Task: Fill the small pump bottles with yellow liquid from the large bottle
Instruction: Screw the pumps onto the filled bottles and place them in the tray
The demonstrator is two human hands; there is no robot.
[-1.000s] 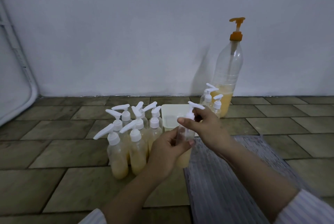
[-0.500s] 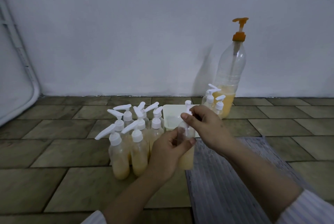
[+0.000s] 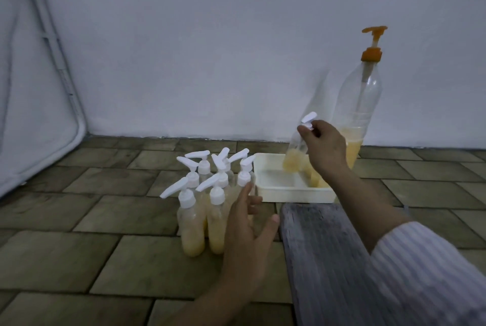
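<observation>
Above the tray, the right hand is pinching a tilted pump bottle by its neck, risking a drop; the left hand is hovering open-fingered.

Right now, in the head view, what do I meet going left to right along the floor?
Cluster of filled pump bottles → left hand, open → white tray → small bottle held by the right hand → large bottle with the orange pump.

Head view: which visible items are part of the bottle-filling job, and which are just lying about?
Job items:
large bottle
held small bottle, pinched by right hand
cluster of small pump bottles
white tray
left hand, open

Lying about:
grey plank
folded frame
</observation>
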